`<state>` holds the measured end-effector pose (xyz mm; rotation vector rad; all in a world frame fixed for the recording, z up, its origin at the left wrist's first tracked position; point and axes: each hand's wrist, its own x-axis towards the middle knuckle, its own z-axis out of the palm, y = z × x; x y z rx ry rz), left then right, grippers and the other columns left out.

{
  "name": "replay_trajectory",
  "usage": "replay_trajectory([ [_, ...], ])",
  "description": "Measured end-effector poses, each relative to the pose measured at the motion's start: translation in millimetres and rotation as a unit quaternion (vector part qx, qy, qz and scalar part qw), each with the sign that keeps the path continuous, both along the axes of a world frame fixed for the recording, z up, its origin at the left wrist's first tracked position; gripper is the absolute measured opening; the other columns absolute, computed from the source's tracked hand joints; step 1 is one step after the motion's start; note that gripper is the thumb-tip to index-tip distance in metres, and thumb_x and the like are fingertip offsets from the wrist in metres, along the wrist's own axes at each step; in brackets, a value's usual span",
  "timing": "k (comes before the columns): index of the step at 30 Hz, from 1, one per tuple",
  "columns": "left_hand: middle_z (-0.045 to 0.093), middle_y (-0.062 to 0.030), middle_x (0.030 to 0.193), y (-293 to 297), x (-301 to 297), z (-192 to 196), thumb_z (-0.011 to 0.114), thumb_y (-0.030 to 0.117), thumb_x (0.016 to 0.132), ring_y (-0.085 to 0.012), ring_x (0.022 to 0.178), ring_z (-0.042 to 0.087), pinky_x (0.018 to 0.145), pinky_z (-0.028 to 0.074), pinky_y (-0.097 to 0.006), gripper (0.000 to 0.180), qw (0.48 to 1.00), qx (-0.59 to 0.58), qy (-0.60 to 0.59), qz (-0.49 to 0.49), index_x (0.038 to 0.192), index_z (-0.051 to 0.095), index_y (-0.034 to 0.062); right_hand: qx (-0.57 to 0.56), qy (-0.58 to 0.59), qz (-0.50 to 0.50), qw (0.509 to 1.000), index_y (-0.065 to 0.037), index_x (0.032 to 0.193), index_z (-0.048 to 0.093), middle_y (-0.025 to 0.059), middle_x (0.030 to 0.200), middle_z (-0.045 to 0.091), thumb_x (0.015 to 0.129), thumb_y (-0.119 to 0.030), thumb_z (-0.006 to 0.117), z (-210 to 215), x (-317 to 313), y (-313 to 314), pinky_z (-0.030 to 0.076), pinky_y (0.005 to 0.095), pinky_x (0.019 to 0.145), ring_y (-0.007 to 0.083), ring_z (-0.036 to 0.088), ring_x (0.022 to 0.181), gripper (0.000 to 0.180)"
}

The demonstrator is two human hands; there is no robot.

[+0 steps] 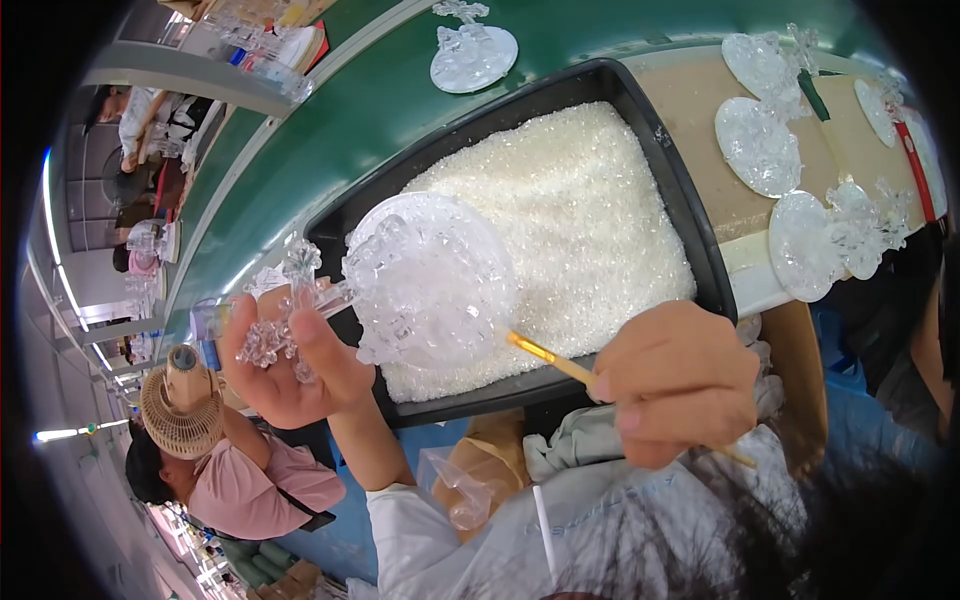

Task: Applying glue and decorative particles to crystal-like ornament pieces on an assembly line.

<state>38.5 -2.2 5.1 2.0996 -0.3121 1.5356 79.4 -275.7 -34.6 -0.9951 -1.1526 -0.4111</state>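
My left hand [340, 375] is closed around the clear stem of a transparent plastic ornament [435, 285] with a round, whitish disc base. Clear flower-like pieces stick out between its fingers. The disc is tilted above a black tray [695, 215] filled with glittering white granules [590, 190]. In my right hand [685, 385] is a thin paintbrush [565, 365] with a pale wooden handle and a gold ferrule. Its bristle tip is close to the disc's lower right edge; whether they touch, I cannot tell.
A similar ornament [475, 58] stands on the green table [380, 115] behind the tray. At right, several more ornaments [757, 147] lie on a brown board [685, 110], near a green-handled brush [815, 97] and a red-handled tool [914, 170]. A person in pink [265, 490] sits at left by a fan [182, 405].
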Motion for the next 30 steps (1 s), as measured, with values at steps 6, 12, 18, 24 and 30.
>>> replay_trajectory([
  [6,0.065,-0.0181,0.090,-3,1,-4,0.069,0.014,0.088,-0.0204,0.076,0.064,0.067,0.055,-0.030,0.045,0.996,-0.043,-0.047,-0.054,0.122,0.052,-0.0106,-0.049,-0.001,-0.065,0.997,0.003,0.078,0.062,0.0149,0.078,0.063,0.065,0.005,0.066,2,-1,15,0.053,0.0321,0.049,0.0263,0.063,0.060,0.014],
  [12,0.064,-0.0213,0.080,-2,-4,-6,0.067,0.012,0.089,-0.0219,0.066,0.061,0.060,0.054,-0.030,0.046,0.998,-0.046,-0.037,-0.031,0.123,0.047,-0.0112,-0.088,0.023,-0.079,0.993,0.005,0.090,0.061,0.0211,0.083,0.066,0.073,0.004,0.068,4,-2,10,0.056,0.0344,0.055,0.0288,0.066,0.064,0.018],
  [18,0.061,-0.0209,0.073,-2,-3,-4,0.066,0.013,0.089,-0.0214,0.059,0.059,0.053,0.054,-0.031,0.046,0.998,-0.032,-0.043,-0.032,0.122,0.045,-0.0119,-0.052,0.040,-0.142,0.988,0.003,0.084,0.063,0.0163,0.080,0.064,0.068,0.007,0.066,5,-3,12,0.055,0.0331,0.053,0.0272,0.064,0.064,0.017],
  [24,0.061,-0.0216,0.072,-1,-4,-4,0.065,0.012,0.088,-0.0219,0.057,0.058,0.052,0.052,-0.031,0.044,0.998,-0.012,-0.050,-0.025,0.119,0.046,-0.0131,-0.058,0.043,-0.128,0.989,0.003,0.086,0.064,0.0163,0.080,0.064,0.069,0.006,0.067,4,-3,15,0.055,0.0332,0.053,0.0277,0.064,0.064,0.017],
  [30,0.060,-0.0220,0.072,-7,-5,-11,0.065,0.008,0.086,-0.0251,0.055,0.058,0.048,0.046,-0.031,0.042,0.996,0.009,-0.058,-0.060,0.116,0.047,-0.0155,-0.080,0.038,-0.113,0.990,0.003,0.087,0.064,0.0158,0.081,0.064,0.069,0.005,0.068,10,-2,16,0.055,0.0322,0.055,0.0275,0.065,0.066,0.018],
])
